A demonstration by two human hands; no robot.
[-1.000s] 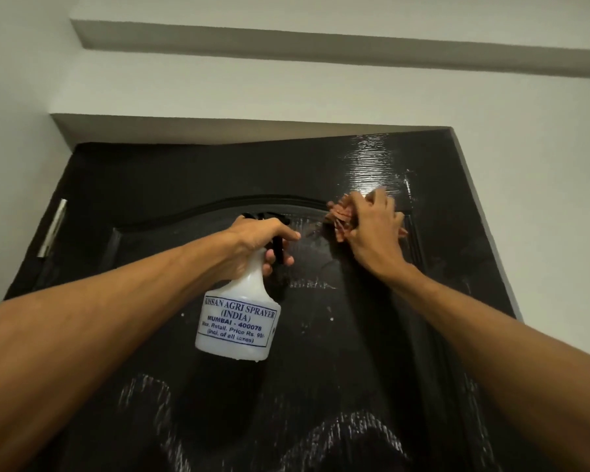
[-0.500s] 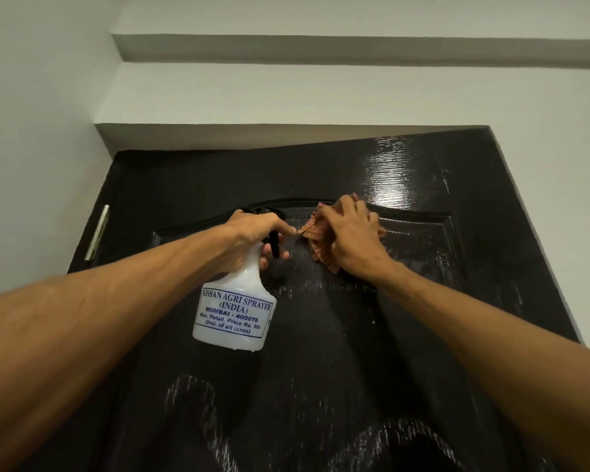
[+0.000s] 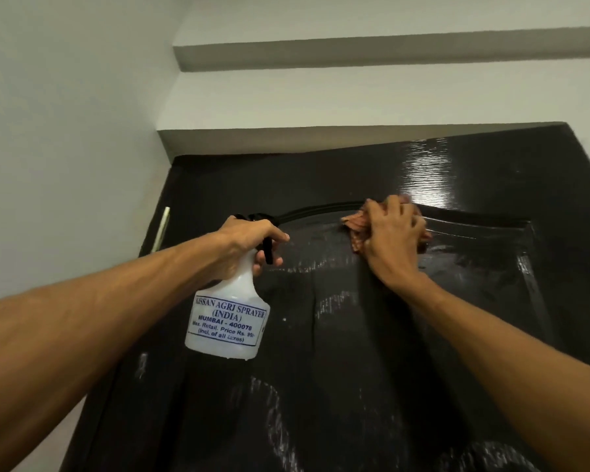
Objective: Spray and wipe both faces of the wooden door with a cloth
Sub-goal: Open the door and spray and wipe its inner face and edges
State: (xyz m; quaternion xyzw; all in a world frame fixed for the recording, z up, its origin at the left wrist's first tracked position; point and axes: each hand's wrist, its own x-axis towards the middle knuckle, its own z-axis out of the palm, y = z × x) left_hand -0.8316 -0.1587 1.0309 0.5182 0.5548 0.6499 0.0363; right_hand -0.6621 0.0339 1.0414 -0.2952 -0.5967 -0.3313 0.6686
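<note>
Head view, looking up at the upper part of a dark, glossy wooden door (image 3: 338,369). Left hand (image 3: 249,243) is raised in front of the door, fingers wrapped round the neck of a white spray bottle (image 3: 227,318); index finger lies along the top of the black trigger head, the other fingers curl under it. Bottle hangs below the fist, blue printed label facing the camera, nozzle directed at the door panel. Right hand (image 3: 394,236) is pressed flat, fingers spread, on a crumpled reddish-brown cloth (image 3: 355,226), holding it against the door face at the arched moulding of the upper panel. Cloth edges show at the left and right of the palm; the rest is hidden under the hand. Door surface shows pale wet streaks below the hands and lower down, and a bright reflection above the right hand near the top edge. A pale hinge strip (image 3: 160,229) is visible at the door's left edge. White wall (image 3: 65,148) at left, white lintel step and ceiling above.
</note>
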